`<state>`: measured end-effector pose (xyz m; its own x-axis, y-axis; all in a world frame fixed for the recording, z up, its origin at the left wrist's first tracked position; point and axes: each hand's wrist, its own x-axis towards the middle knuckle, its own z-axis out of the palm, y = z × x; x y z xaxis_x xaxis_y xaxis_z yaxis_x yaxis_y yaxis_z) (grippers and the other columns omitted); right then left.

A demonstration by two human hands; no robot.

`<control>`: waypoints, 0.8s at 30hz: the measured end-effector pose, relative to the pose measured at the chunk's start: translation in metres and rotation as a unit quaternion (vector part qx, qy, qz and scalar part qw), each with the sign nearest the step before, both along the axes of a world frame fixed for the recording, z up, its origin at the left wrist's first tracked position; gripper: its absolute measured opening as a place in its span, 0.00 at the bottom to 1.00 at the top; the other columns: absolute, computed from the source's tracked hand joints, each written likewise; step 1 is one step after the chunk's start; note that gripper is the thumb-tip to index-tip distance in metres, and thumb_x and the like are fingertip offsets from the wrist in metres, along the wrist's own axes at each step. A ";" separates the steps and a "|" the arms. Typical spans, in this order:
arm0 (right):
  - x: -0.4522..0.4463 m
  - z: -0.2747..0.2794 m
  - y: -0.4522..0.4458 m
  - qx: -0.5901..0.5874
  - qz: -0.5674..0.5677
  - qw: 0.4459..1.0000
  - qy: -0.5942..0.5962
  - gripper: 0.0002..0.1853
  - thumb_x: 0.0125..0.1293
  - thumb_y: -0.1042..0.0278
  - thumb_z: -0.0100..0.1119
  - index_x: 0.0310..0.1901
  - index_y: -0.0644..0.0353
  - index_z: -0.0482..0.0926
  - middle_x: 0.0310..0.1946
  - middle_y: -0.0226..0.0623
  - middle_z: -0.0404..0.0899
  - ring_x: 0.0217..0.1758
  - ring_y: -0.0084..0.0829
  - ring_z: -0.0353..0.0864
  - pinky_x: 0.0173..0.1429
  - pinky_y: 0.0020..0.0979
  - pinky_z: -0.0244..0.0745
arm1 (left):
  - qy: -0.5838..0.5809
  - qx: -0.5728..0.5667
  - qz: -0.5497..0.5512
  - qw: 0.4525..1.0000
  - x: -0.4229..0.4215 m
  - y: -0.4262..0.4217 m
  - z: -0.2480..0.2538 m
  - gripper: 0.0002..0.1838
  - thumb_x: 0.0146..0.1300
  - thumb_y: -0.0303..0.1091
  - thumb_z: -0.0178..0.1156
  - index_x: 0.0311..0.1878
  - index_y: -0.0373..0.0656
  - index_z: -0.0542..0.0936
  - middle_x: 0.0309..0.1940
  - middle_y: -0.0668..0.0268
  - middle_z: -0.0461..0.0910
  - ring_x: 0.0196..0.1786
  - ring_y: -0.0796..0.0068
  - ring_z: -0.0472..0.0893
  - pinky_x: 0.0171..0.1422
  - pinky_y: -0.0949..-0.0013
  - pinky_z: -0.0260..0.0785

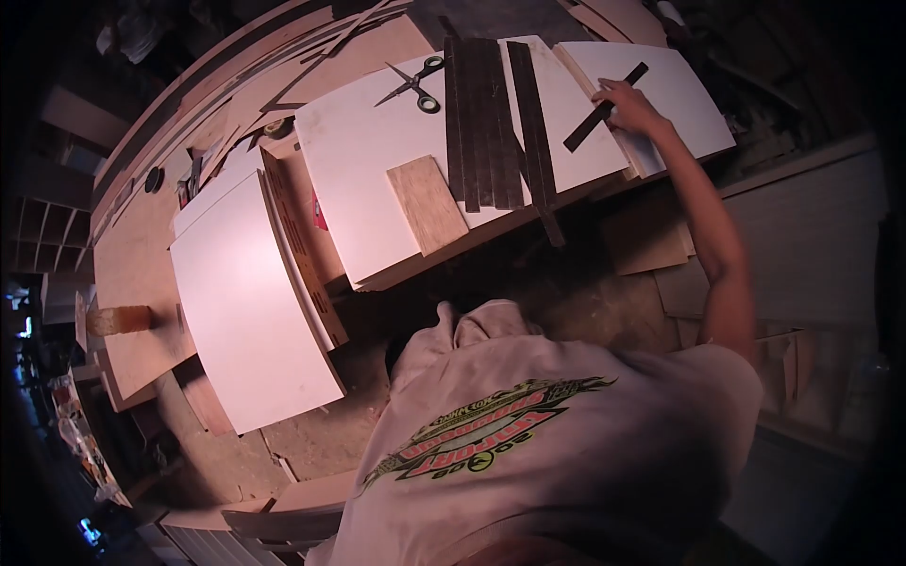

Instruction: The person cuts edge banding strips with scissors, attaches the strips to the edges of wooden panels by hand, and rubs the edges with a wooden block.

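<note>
My right hand (630,106) is at the upper right, its fingers closed around a short dark strip (585,129) over the edge of a white board (665,85). Left of it, several long dark strips (483,123) lie side by side on another white board (349,151), with narrower dark strips (536,132) beside them. Scissors (415,87) with dark handles rest open to the left of the strips. A small wooden block (427,205) lies near the board's front edge. My left hand is not visible.
Another white panel (250,302) lies at the left, next to a wooden frame (307,208). A jar-like amber container (119,320) stands on a plywood sheet (127,269). Long wooden pieces lie along the back, and compartment shelves (57,222) stand at the far left.
</note>
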<state>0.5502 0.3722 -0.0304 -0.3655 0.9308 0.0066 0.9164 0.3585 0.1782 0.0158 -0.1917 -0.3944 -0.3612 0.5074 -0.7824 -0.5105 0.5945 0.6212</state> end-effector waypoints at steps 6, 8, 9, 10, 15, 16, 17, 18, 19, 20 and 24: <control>0.003 0.034 0.001 0.300 0.191 0.918 0.177 0.10 0.63 0.64 0.50 0.35 0.60 0.77 0.26 0.31 0.78 0.32 0.34 0.78 0.39 0.34 0.68 | 0.171 -0.020 -0.238 0.956 -0.004 0.010 -0.017 0.22 0.56 0.50 0.57 0.35 0.37 0.79 0.29 0.61 0.80 0.33 0.68 0.78 0.40 0.69 0.70; -0.028 0.088 -0.038 -0.046 -0.032 0.830 0.555 0.16 0.69 0.58 0.47 0.29 0.61 0.75 0.13 0.21 0.64 0.16 0.17 0.61 0.24 0.23 0.57 | 0.189 0.002 -0.259 0.947 -0.005 0.017 -0.012 0.20 0.56 0.47 0.57 0.37 0.36 0.79 0.30 0.60 0.81 0.33 0.67 0.79 0.41 0.69 0.70; -0.050 0.106 -0.059 -0.091 -0.017 0.821 0.563 0.19 0.70 0.55 0.45 0.28 0.60 0.74 0.12 0.19 0.59 0.16 0.14 0.55 0.22 0.21 0.51 | 0.193 0.009 -0.265 0.945 -0.004 0.023 -0.005 0.19 0.57 0.45 0.57 0.37 0.35 0.79 0.30 0.59 0.81 0.34 0.67 0.79 0.41 0.69 0.70; -0.072 0.119 -0.078 -0.138 -0.002 0.810 0.570 0.21 0.71 0.53 0.43 0.26 0.60 0.72 0.12 0.16 0.54 0.16 0.10 0.48 0.20 0.19 0.44 | 0.185 0.007 -0.283 0.941 -0.001 0.034 0.025 0.17 0.57 0.41 0.56 0.39 0.35 0.79 0.32 0.57 0.82 0.35 0.66 0.81 0.43 0.69 0.71; -0.124 0.132 -0.116 -0.191 0.064 0.811 0.549 0.22 0.71 0.53 0.42 0.25 0.60 0.71 0.12 0.18 0.56 0.15 0.11 0.51 0.20 0.19 0.46 | 0.258 -0.017 -0.314 0.914 0.034 0.098 0.144 0.17 0.57 0.45 0.59 0.37 0.38 0.81 0.31 0.55 0.82 0.37 0.66 0.82 0.43 0.67 0.71; -0.130 0.131 -0.118 -0.198 0.072 0.810 0.547 0.22 0.71 0.53 0.42 0.25 0.60 0.71 0.12 0.18 0.56 0.15 0.11 0.51 0.20 0.19 0.46 | 0.256 0.000 -0.338 0.905 0.035 0.102 0.150 0.18 0.56 0.46 0.60 0.36 0.38 0.81 0.31 0.55 0.82 0.38 0.66 0.82 0.43 0.66 0.71; -0.136 0.130 -0.119 -0.189 0.069 0.814 0.545 0.22 0.72 0.54 0.42 0.25 0.60 0.71 0.12 0.18 0.56 0.15 0.11 0.51 0.20 0.19 0.46 | 0.256 -0.004 -0.328 0.909 0.036 0.107 0.158 0.18 0.56 0.46 0.60 0.36 0.38 0.81 0.31 0.55 0.82 0.38 0.66 0.82 0.43 0.66 0.71; -0.144 0.129 -0.117 -0.183 0.065 0.817 0.543 0.22 0.72 0.54 0.41 0.25 0.60 0.71 0.11 0.18 0.55 0.15 0.11 0.51 0.20 0.19 0.46 | 0.280 -0.020 -0.374 0.884 0.037 0.114 0.171 0.19 0.56 0.47 0.60 0.36 0.38 0.81 0.30 0.54 0.82 0.38 0.65 0.83 0.43 0.66 0.71; -0.150 0.129 -0.115 -0.192 0.073 0.816 0.540 0.22 0.72 0.54 0.41 0.25 0.60 0.71 0.11 0.18 0.55 0.15 0.11 0.51 0.20 0.19 0.46 | 0.302 -0.037 -0.420 0.855 0.038 0.118 0.181 0.19 0.56 0.48 0.61 0.36 0.38 0.81 0.30 0.54 0.82 0.38 0.64 0.83 0.43 0.66 0.72; -0.154 0.130 -0.112 -0.160 0.062 0.806 0.566 0.19 0.72 0.56 0.41 0.28 0.61 0.72 0.13 0.20 0.57 0.17 0.12 0.54 0.23 0.19 0.50 | 0.299 -0.041 -0.411 0.860 0.040 0.119 0.189 0.19 0.56 0.48 0.61 0.36 0.38 0.81 0.30 0.54 0.82 0.38 0.64 0.83 0.43 0.66 0.72; -0.158 0.160 -0.090 -0.088 0.151 0.546 0.819 0.12 0.72 0.67 0.39 0.48 0.68 0.66 0.29 0.35 0.68 0.35 0.26 0.68 0.48 0.28 0.64 | 0.280 0.037 -0.341 0.897 0.049 0.134 0.217 0.20 0.56 0.50 0.61 0.36 0.39 0.82 0.31 0.53 0.82 0.39 0.63 0.83 0.43 0.64 0.72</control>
<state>0.3924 0.2818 0.1295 -0.1403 0.8688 0.4748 -0.3122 0.4162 -0.8540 0.0650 -0.0581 -0.1774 -0.2732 0.8031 -0.5296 0.3608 0.5959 0.7175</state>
